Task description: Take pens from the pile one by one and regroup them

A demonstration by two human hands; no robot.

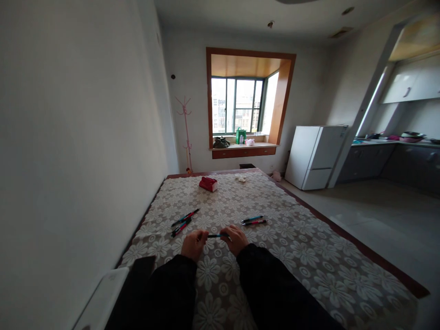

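Observation:
Between my two hands a slim pen [215, 236] with a black and blue barrel lies level, just above the flowered tablecloth [223, 288]. My left hand [194, 244] is closed around one end of it. The fingers of my right hand [235, 239] pinch the other end. Beyond my left hand lies a group of several pens [182, 223], black with red and blue parts. To the far side of my right hand are a blue pen [252, 219] and a red pen [254, 222], side by side. The pen's ends are hidden by my fingers.
A red tissue pack [208, 184] and a small whitish item [240, 179] lie toward the table's far end. At the lower left are a black flat object [137, 279] and a white object [103, 293]. The wall [103, 137] runs along the table's left edge.

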